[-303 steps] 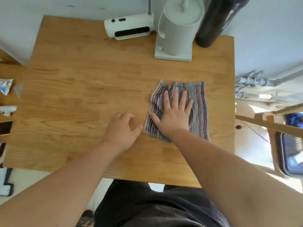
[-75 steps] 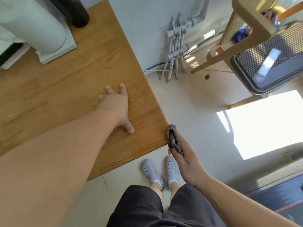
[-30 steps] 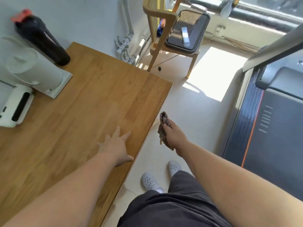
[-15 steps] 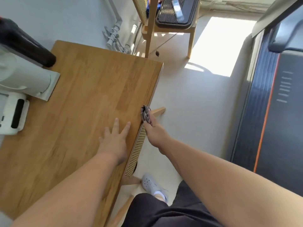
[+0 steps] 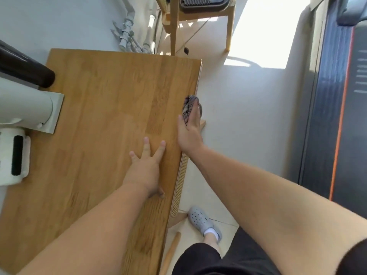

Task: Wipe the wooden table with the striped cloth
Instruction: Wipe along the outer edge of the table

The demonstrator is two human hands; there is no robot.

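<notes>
1. Wooden, honey-coloured, rectangular counter (image 5: 103,108) shows a broad bare stretch of grained planks between its far edge and the person's arms; its long right edge borders pale open floor (image 5: 248,120).
2. At that right edge, the right hand (image 5: 189,130) is clamped on the bunched grey-and-maroon striped cloth (image 5: 187,108), pressing it against the counter's rim, thumb on top.
3. Left hand (image 5: 147,167) lies flat on the planks near the same edge, fingers spread apart, holding nothing.
4. Along the counter's left end stand a white cylindrical kettle (image 5: 23,106) on its square base, a dark glossy bottle (image 5: 25,70) and a white boxy appliance (image 5: 14,155).
5. Compared with half a second ago, the right hand and cloth sit further along the edge, toward the far corner.
</notes>
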